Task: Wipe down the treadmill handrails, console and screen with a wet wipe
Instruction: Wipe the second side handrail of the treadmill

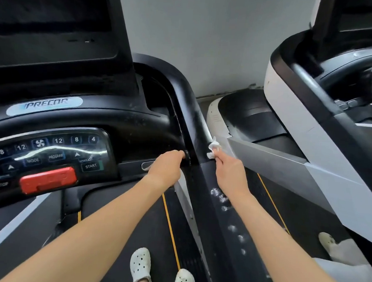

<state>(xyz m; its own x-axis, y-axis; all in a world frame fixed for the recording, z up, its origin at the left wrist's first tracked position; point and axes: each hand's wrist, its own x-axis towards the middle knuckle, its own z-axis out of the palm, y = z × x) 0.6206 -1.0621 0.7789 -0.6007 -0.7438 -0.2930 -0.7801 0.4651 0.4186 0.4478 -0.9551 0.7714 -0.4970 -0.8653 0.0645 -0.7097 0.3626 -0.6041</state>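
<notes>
Head view: handrail (208, 185) runs away between hands.
Right hand (230, 173): pinches wet wipe (213, 149) at its edge (nearer).
Left hand (166, 168): grips crossbar (187, 160).

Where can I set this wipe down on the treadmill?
The recessed pocket between screen and handrail looks bare. So does the flat rail top between your forearms, apart from white smudges. The button panel is crowded, and your left hand fills the grip.

Light: you get soft, even brightness with only faint shadows.
Glare: a white streak crosses your console panel (57, 150).
Blur: the neighbouring treadmill (345, 80) on your right smears.
Edges: your wide lens bends straight lines near the borders.
</notes>
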